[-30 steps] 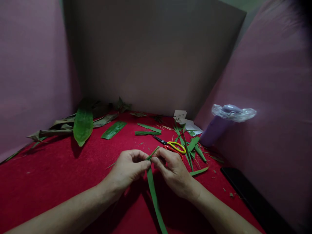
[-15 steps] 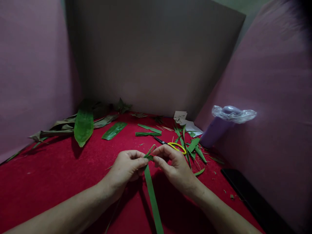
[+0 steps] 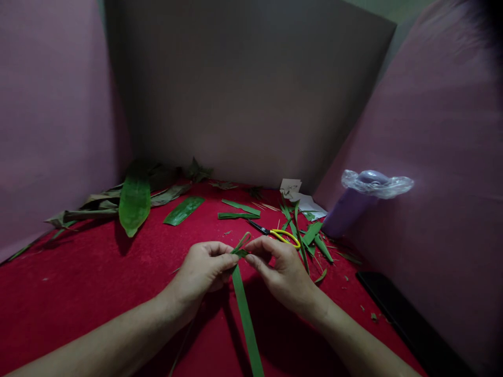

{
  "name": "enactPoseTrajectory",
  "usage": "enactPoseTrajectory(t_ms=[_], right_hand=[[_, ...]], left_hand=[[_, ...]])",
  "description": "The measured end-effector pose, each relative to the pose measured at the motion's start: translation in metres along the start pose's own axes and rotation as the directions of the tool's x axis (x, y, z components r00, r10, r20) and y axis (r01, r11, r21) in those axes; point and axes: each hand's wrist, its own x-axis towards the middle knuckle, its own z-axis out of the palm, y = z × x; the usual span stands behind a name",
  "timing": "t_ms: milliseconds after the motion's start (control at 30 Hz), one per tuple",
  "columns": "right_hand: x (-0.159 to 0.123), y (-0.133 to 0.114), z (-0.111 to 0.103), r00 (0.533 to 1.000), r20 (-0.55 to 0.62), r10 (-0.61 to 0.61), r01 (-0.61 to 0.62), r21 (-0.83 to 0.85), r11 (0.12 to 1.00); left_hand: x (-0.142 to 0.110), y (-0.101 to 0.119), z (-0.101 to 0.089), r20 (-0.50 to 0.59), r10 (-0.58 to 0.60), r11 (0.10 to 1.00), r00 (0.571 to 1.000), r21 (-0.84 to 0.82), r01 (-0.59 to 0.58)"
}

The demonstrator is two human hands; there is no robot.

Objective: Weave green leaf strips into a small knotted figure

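Between my two hands is a long green leaf strip [image 3: 245,319], folded into a small loop at its upper end, its tail hanging down toward me. My left hand [image 3: 206,267] is closed, pinching the folded part between thumb and fingers. From the other side, my right hand [image 3: 279,267] is closed too, its thumb and forefinger on the short folded end. Fingers cover part of the fold. Just beyond the right hand lie scissors [image 3: 285,238] with yellow handles, blades pointing left.
Cut leaf pieces [image 3: 312,233] are scattered at the right, near white paper [image 3: 310,203]. A purple container [image 3: 348,209] topped with clear plastic stands by the right wall. Broad leaves [image 3: 135,204] lie back left on the red cloth [image 3: 98,293]. A black flat object [image 3: 404,314] is at right.
My right thumb and fingertips have shifted very slightly at the fold. Both hands stay in nearly the same place, and the rest looks unchanged.
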Motion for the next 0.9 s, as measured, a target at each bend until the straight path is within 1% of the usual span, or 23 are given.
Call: enactPoseTrajectory(t_ms=[133, 200, 333, 600, 733, 800, 900], right_hand=[[0.0005, 0.0042, 0.0019, 0.990, -0.056, -0.126, 0.114, -0.191, 0.975], [0.0003, 0.0056, 0.0031, 0.981, -0.070, -0.181, 0.157, -0.257, 0.953], [-0.0005, 0.0058, 0.0043, 0.972, -0.069, -0.223, 0.188, -0.334, 0.924], [-0.0006, 0.0031, 0.0043, 0.959, -0.087, -0.270, 0.218, -0.382, 0.898], [-0.0004, 0.0024, 0.0041, 0.957, -0.093, -0.273, 0.217, -0.392, 0.894], [-0.0006, 0.0022, 0.0041, 0.953, -0.102, -0.284, 0.225, -0.386, 0.894], [-0.0017, 0.0017, 0.0043, 0.949, -0.117, -0.293, 0.238, -0.344, 0.908]], left_hand=[[-0.0004, -0.0014, -0.0005, 0.010, 0.003, 1.000, 1.000, 0.021, -0.003], [-0.0013, -0.0019, -0.0004, 0.008, 0.012, 0.999, 1.000, 0.032, -0.012], [-0.0017, -0.0027, -0.0007, 0.018, 0.018, 0.999, 1.000, 0.049, -0.018], [0.0008, -0.0039, -0.0020, 0.016, 0.021, 0.999, 1.000, 0.041, -0.022], [0.0012, -0.0038, -0.0021, 0.027, 0.004, 1.000, 1.000, 0.024, -0.004], [0.0011, -0.0036, -0.0022, 0.039, -0.002, 1.000, 0.999, 0.023, 0.001], [0.0007, -0.0032, -0.0019, 0.031, 0.001, 0.999, 1.000, 0.038, -0.002]])
